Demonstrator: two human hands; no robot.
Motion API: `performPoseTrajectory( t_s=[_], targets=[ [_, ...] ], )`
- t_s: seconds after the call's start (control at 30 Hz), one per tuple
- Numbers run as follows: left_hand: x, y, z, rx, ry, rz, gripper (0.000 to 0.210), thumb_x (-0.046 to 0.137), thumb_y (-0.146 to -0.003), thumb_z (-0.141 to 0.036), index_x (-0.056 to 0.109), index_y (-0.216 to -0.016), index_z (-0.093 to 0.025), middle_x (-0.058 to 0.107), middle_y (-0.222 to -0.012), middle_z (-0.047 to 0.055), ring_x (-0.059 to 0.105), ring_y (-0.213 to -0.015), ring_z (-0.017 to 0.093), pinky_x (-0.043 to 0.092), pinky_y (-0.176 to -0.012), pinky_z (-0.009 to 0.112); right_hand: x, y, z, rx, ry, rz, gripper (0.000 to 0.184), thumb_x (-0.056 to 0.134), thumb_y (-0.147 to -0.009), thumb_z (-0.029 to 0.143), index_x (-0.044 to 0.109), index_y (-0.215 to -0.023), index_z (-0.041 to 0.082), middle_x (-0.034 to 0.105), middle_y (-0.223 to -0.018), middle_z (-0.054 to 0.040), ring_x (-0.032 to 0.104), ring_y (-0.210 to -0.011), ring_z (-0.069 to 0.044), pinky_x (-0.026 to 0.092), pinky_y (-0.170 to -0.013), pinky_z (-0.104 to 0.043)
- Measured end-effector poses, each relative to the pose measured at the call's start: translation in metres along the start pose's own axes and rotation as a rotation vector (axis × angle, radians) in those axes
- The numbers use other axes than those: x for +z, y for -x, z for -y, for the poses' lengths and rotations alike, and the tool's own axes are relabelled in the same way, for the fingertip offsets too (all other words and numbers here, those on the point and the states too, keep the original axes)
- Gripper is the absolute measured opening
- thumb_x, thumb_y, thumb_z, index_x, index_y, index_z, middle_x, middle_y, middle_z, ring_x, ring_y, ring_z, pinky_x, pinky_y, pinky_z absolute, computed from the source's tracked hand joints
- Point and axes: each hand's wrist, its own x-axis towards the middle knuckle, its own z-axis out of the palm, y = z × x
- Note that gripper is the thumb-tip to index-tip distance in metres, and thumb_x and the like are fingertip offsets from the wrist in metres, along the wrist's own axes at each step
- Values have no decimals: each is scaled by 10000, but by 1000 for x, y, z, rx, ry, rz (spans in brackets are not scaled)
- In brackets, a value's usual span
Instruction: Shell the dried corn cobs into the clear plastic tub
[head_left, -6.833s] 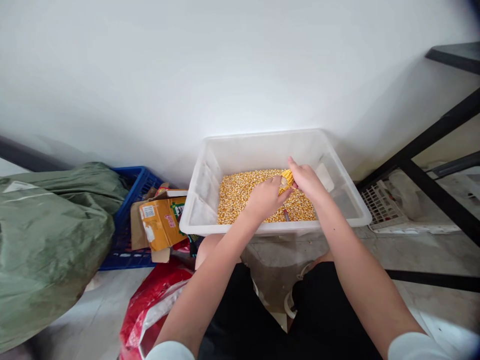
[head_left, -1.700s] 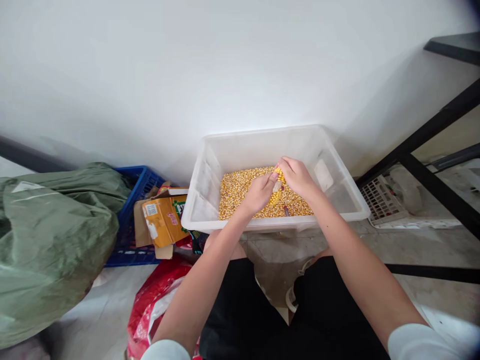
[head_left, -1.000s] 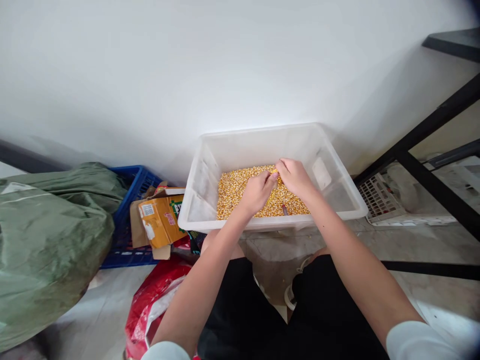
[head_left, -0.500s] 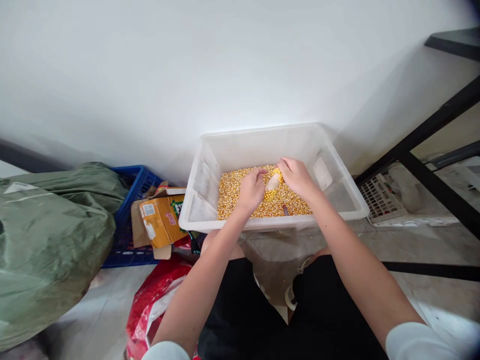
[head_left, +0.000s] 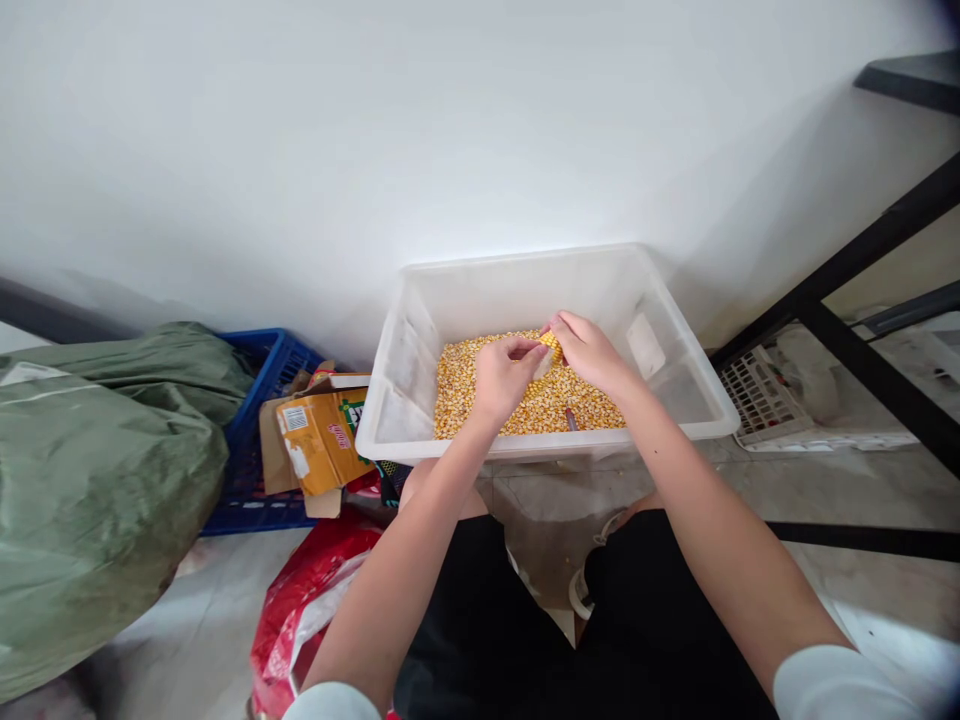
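Observation:
My right hand (head_left: 589,350) is wrapped round a corn cob (head_left: 551,343), which shows rows of yellow kernels and a pale bare patch. My left hand (head_left: 504,378) is closed at the cob's left side, thumb and fingers pressed against the pale part. Both hands are over a translucent white plastic bin (head_left: 420,450). Loose yellow corn kernels (head_left: 465,390) cover its bottom. A small dark stick-like thing (head_left: 571,419) pokes out of the kernels near the front wall; I cannot make out what it is.
On the left stand a blue plastic crate (head_left: 259,515), a torn orange carton (head_left: 322,440), a large green sack (head_left: 105,500) and a red plastic bag (head_left: 300,590). A black metal frame (head_left: 885,390) and a white basket (head_left: 763,395) are on the right. A white wall (head_left: 480,130) rises behind the bin.
My left hand has moved slightly right, its fingers now against the cob. The cob has turned, so less of its bare patch shows. My right hand keeps hold of it.

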Motion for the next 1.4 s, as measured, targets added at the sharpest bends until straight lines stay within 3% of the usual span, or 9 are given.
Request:
performPoseTrajectory(
  t_s=[0.17,0.4,0.57,0.7,0.8,0.87,1.0,1.13,1.4],
  targets=[
    [1,-2,4,-38,4,-8,103,660,-799,-233,728,-786,-157,751,-811,68,666,-715,160,515,-724,308,1,0,2,5,96,-19,346,320,-1003,423,554,-852,217,624,-788,-39,565,-745,-195,374,-680,-309],
    [-3,-2,6,-93,35,-34,193,605,-770,-140,740,-908,-132,758,-927,93,693,-831,176,527,-795,306,-4,0,-1,34,47,-31,345,343,-999,430,582,-857,225,599,-760,-22,552,-729,-191,376,-656,-307],
    [-4,1,0,-53,-84,-44,292,596,-857,-407,731,-824,-150,718,-760,52,636,-711,163,472,-682,288,-3,-3,-8,70,-95,21,348,374,-989,465,614,-893,232,592,-805,-17,539,-745,-180,395,-630,-288],
    [2,1,-1,-86,20,126,455,509,-897,-575,674,-855,-153,670,-754,49,591,-674,143,440,-609,260,-4,-2,-4,55,-273,97,340,414,-976,492,607,-897,223,589,-803,-17,534,-712,-165,422,-614,-280],
    [6,1,-1,-99,196,336,463,453,-927,-576,626,-843,-155,644,-762,56,582,-661,135,451,-600,255,-4,-1,0,64,-397,133,339,436,-966,521,602,-932,227,571,-774,-11,547,-683,-164,443,-584,-279],
    [6,0,0,-120,297,380,418,478,-924,-538,613,-826,-155,628,-739,49,554,-628,124,450,-595,255,-5,0,0,43,-405,110,347,452,-961,530,613,-946,223,582,-810,-19,556,-712,-165,458,-604,-279],
    [4,-1,0,-174,411,339,345,525,-900,-456,630,-807,-141,636,-732,42,550,-636,123,456,-643,262,-6,-1,0,17,-390,73,373,472,-954,540,632,-949,203,608,-887,-35,564,-775,-160,468,-649,-267],
    [2,-2,-2,-130,300,285,375,452,-923,-405,635,-738,-134,647,-711,49,564,-670,138,441,-685,269,-5,-1,2,37,-429,89,367,483,-959,531,646,-967,202,621,-847,-31,572,-743,-150,471,-649,-260],
    [5,-1,0,-107,6,217,566,417,-908,-653,557,-651,-168,539,-585,16,467,-546,117,329,-546,264,2,-3,-1,40,-384,151,362,467,-976,471,677,-1086,197,675,-925,-64,622,-788,-184,529,-638,-301]
  ],
)
